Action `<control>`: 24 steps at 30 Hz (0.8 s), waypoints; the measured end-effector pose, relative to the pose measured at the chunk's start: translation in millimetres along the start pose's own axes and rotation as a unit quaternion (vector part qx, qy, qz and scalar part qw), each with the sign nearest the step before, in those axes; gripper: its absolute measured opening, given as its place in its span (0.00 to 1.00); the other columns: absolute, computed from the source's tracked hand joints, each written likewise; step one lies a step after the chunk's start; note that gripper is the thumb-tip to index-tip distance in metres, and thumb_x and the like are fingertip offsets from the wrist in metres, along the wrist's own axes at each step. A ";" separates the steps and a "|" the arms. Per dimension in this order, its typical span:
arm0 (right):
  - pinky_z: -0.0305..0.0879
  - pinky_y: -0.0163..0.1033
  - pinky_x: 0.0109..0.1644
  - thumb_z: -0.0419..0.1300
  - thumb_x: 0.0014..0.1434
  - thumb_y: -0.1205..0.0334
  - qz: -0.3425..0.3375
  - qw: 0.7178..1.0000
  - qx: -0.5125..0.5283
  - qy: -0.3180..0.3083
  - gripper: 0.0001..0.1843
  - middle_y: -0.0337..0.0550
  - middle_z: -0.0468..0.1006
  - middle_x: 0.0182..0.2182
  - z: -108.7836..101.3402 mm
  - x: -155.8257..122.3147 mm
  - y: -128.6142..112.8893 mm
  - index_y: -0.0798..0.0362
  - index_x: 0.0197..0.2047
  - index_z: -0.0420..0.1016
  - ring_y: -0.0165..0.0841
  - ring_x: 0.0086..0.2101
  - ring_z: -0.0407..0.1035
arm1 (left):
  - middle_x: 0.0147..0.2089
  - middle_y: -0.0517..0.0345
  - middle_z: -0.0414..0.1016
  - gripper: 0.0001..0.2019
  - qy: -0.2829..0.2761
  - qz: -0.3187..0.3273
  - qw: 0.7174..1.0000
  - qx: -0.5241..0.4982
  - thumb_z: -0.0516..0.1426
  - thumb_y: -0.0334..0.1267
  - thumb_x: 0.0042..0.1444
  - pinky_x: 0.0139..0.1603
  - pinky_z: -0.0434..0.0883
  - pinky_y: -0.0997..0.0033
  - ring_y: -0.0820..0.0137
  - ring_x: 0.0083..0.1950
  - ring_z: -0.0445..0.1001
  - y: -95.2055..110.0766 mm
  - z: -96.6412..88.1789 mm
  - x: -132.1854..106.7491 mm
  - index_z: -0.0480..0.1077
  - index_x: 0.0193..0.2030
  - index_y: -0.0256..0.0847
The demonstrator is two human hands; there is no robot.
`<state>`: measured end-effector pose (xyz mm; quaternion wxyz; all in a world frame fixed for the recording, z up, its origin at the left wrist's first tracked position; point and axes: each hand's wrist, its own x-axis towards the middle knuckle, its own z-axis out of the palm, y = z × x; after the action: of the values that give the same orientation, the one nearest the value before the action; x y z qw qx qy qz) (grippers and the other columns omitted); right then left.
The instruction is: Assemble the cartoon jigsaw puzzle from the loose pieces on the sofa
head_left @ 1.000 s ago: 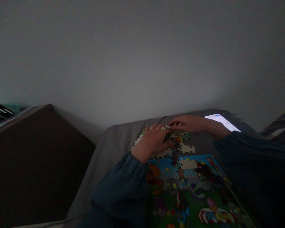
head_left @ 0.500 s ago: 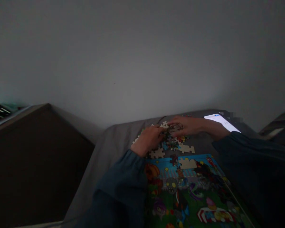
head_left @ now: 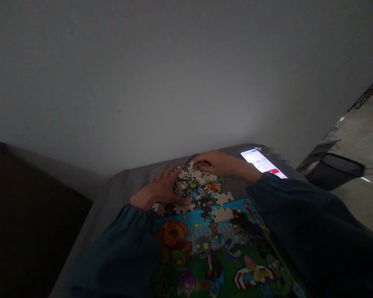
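Left hand (head_left: 158, 192) fingers spread, released, at near-left edge of loose puzzle pieces (head_left: 199, 186); right hand (head_left: 219, 162) curled at far edge, grip unclear. Pieces on grey cloth (head_left: 118, 198), just beyond puzzle box lid (head_left: 211, 248); phone (head_left: 261, 160) near far edge.

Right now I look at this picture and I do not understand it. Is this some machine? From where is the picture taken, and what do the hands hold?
There is no machine here, only a person's two bare hands. The picture comes from one camera worn on the person's head, which looks forward and down, so their dark sleeves show at the bottom. On a grey cloth surface lies a heap of jigsaw puzzle pieces, many showing cream backs, beside a colourful cartoon puzzle picture. The left hand is open, its fingers spread at the edge of the heap. The right hand reaches over the far side, with its fingertips at the pieces; I cannot tell whether it holds one. A lit phone lies just beyond the right hand.
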<state>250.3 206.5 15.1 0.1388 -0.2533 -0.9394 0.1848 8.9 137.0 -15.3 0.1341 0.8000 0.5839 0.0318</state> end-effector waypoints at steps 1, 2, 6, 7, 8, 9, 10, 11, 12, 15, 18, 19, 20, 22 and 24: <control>0.67 0.40 0.51 0.55 0.66 0.66 -0.001 1.000 0.005 0.000 0.15 0.47 0.82 0.47 -0.2 0.0 0.0 0.53 0.51 0.79 0.37 0.47 0.75 | 0.75 0.37 0.52 0.62 -0.009 -0.004 1.000 0.002 0.71 0.62 0.33 0.62 0.62 0.32 0.33 0.72 0.54 0.2 3.6 0.8 0.51 0.74 0.46; 0.67 0.40 0.50 0.55 0.67 0.65 -0.002 1.000 0.008 -0.007 0.14 0.47 0.82 0.47 0.2 -0.1 0.1 0.53 0.52 0.78 0.37 0.46 0.75 | 0.74 0.39 0.55 0.58 -0.013 -0.002 1.000 0.003 0.71 0.61 0.34 0.63 0.62 0.33 0.35 0.71 0.56 0.7 6.4 2.3 0.55 0.72 0.47; 0.68 0.40 0.49 0.54 0.68 0.65 0.000 0.998 -0.004 -0.067 0.15 0.50 0.82 0.48 4.9 -1.1 -0.5 0.56 0.54 0.77 0.38 0.45 0.75 | 0.62 0.48 0.73 0.30 0.018 0.025 1.000 -0.004 0.65 0.51 0.51 0.61 0.68 0.53 0.52 0.62 0.71 2.5 5.4 9.9 0.70 0.60 0.47; 0.69 0.41 0.48 0.53 0.68 0.66 0.006 0.997 -0.009 -0.079 0.16 0.50 0.82 0.48 5.9 -1.2 -0.8 0.56 0.54 0.77 0.38 0.44 0.76 | 0.58 0.50 0.76 0.25 0.034 0.027 0.999 -0.006 0.63 0.48 0.54 0.60 0.69 0.55 0.55 0.58 0.74 3.0 2.0 10.8 0.72 0.58 0.46; 0.69 0.41 0.48 0.52 0.68 0.67 0.013 0.996 -0.012 -0.083 0.17 0.51 0.81 0.48 6.4 -1.2 -1.1 0.56 0.55 0.76 0.38 0.44 0.76 | 0.55 0.51 0.78 0.21 0.052 0.027 0.998 -0.008 0.61 0.45 0.56 0.58 0.70 0.56 0.56 0.56 0.75 3.9 -2.4 11.0 0.73 0.56 0.45; 0.69 0.41 0.49 0.51 0.68 0.68 0.018 0.996 -0.013 -0.081 0.18 0.51 0.81 0.49 6.5 -1.1 -1.3 0.57 0.56 0.75 0.39 0.45 0.76 | 0.54 0.52 0.78 0.19 0.071 0.025 0.997 -0.012 0.59 0.43 0.57 0.57 0.71 0.56 0.57 0.55 0.76 5.2 -7.5 10.5 0.73 0.55 0.45; 0.69 0.42 0.50 0.50 0.68 0.69 0.020 0.997 -0.012 -0.074 0.19 0.51 0.80 0.50 6.0 -1.0 -1.4 0.56 0.57 0.75 0.39 0.46 0.75 | 0.53 0.52 0.79 0.17 0.089 0.025 0.996 -0.017 0.58 0.41 0.58 0.57 0.71 0.57 0.58 0.54 0.76 7.0 -13.3 9.2 0.73 0.55 0.45; 0.69 0.42 0.51 0.49 0.67 0.70 0.021 0.998 -0.010 -0.063 0.20 0.51 0.80 0.51 5.2 -0.9 -1.5 0.56 0.58 0.74 0.39 0.47 0.75 | 0.53 0.53 0.79 0.17 0.107 0.024 0.994 -0.024 0.57 0.41 0.59 0.56 0.71 0.58 0.58 0.54 0.76 9.1 -19.3 7.4 0.73 0.55 0.45; 0.69 0.42 0.53 0.48 0.67 0.71 0.021 0.999 -0.008 -0.050 0.21 0.50 0.79 0.52 4.0 -0.7 -1.4 0.54 0.59 0.73 0.39 0.48 0.74 | 0.54 0.53 0.79 0.16 0.122 0.023 0.992 -0.032 0.56 0.41 0.61 0.56 0.71 0.59 0.59 0.54 0.76 11.4 -25.3 5.1 0.72 0.55 0.45; 0.68 0.44 0.55 0.48 0.67 0.71 0.021 0.999 0.000 -0.027 0.22 0.48 0.78 0.54 0.2 -0.6 -1.1 0.51 0.59 0.73 0.39 0.50 0.73 | 0.57 0.53 0.77 0.19 0.148 0.011 0.987 -0.055 0.53 0.47 0.64 0.54 0.73 0.60 0.60 0.52 0.77 15.6 -38.6 -1.9 0.69 0.59 0.46; 0.68 0.46 0.57 0.49 0.68 0.67 0.035 0.998 0.002 -0.050 0.21 0.49 0.78 0.55 -0.8 -2.8 -0.3 0.51 0.61 0.72 0.40 0.51 0.73 | 0.62 0.50 0.74 0.27 0.110 0.003 0.991 -0.073 0.54 0.52 0.62 0.56 0.72 0.58 0.57 0.57 0.76 9.2 -39.0 -6.5 0.64 0.66 0.47; 0.67 0.47 0.58 0.52 0.68 0.63 0.048 0.997 0.001 -0.067 0.21 0.51 0.77 0.56 -0.2 -4.5 0.2 0.52 0.62 0.71 0.42 0.53 0.72 | 0.65 0.49 0.71 0.32 0.083 0.002 0.994 -0.071 0.57 0.54 0.59 0.59 0.70 0.56 0.55 0.61 0.73 4.8 -36.3 -7.4 0.61 0.68 0.46; 0.66 0.49 0.60 0.55 0.67 0.57 0.064 0.994 0.001 -0.084 0.24 0.52 0.75 0.58 0.9 -6.7 0.7 0.53 0.64 0.69 0.44 0.54 0.71 | 0.67 0.47 0.68 0.38 0.048 0.000 0.997 -0.064 0.61 0.55 0.54 0.62 0.68 0.55 0.53 0.65 0.70 0.1 -32.6 -8.2 0.59 0.70 0.46; 0.62 0.54 0.64 0.64 0.59 0.44 0.097 0.989 0.003 -0.107 0.41 0.56 0.68 0.64 4.2 -12.0 1.8 0.54 0.69 0.62 0.51 0.60 0.66 | 0.70 0.45 0.64 0.51 -0.030 -0.008 0.999 -0.040 0.68 0.58 0.42 0.65 0.66 0.52 0.49 0.68 0.66 -8.0 -24.5 -9.1 0.55 0.72 0.48; 0.57 0.60 0.66 0.71 0.45 0.37 0.127 0.985 -0.002 -0.119 0.60 0.58 0.57 0.70 9.3 -16.7 2.5 0.52 0.74 0.52 0.57 0.65 0.57 | 0.70 0.43 0.63 0.60 -0.088 -0.027 0.996 -0.016 0.72 0.58 0.31 0.64 0.65 0.46 0.42 0.68 0.64 -10.6 -17.5 -8.8 0.53 0.73 0.50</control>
<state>261.9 197.1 3.0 0.0009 -0.3471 -0.9097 0.2277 -7.3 134.7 -0.2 0.1986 0.7814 0.5907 -0.0329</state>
